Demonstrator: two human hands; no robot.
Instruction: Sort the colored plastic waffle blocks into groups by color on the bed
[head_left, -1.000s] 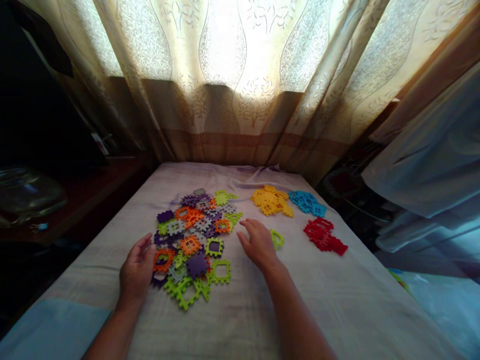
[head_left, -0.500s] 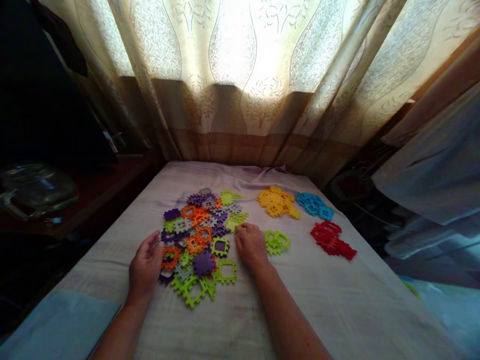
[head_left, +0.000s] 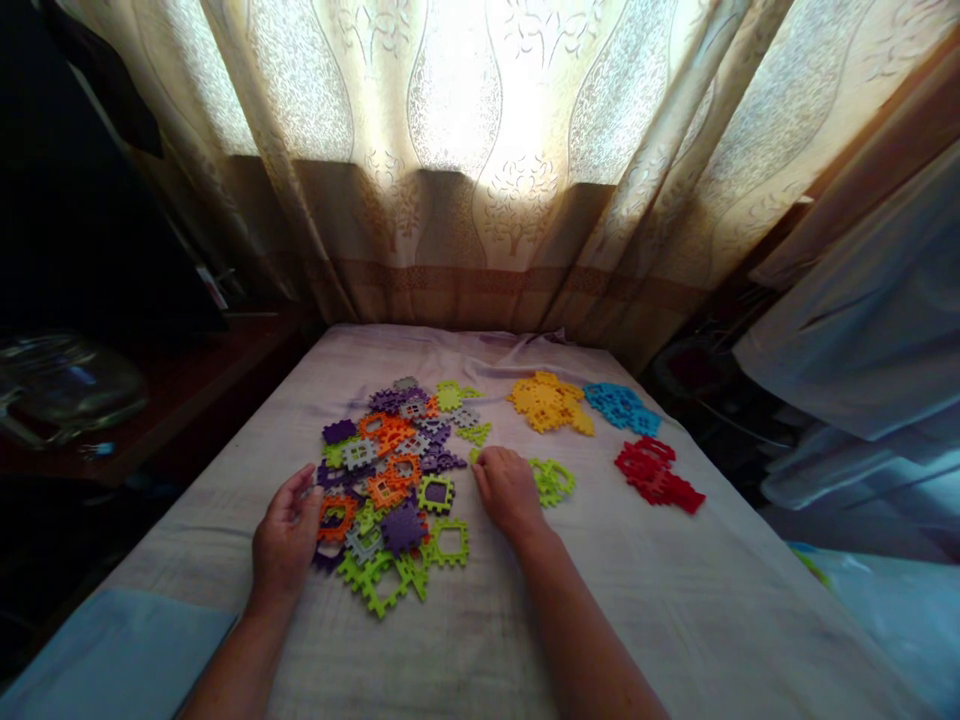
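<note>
A mixed pile of flat plastic interlocking tiles with toothed edges point(head_left: 402, 525) lies on the bed-like covered surface, in purple, orange, grey and green. At the pile's left edge rests my left hand point(head_left: 285, 530), fingers loosely curved with a gap to the thumb, holding nothing. My right hand point(head_left: 510, 488) is closed on a light green interlocking tile point(head_left: 474, 455), of which only a small edge shows past the fingers. Just right of that hand sits a small group of green tiles point(head_left: 553, 482), partly hidden behind it.
Yellow tiles point(head_left: 546, 402), blue tiles point(head_left: 622, 408) and red tiles point(head_left: 658, 474) lie in separate groups on the right. A patterned curtain point(head_left: 465, 230) hangs behind. At left are a glass jug point(head_left: 67, 385) on a dark shelf and a light blue flat item point(head_left: 120, 640).
My right hand has drawn a light green tile out of the pile and slightly to the right, towards the green group. My left hand stays by the pile.
</note>
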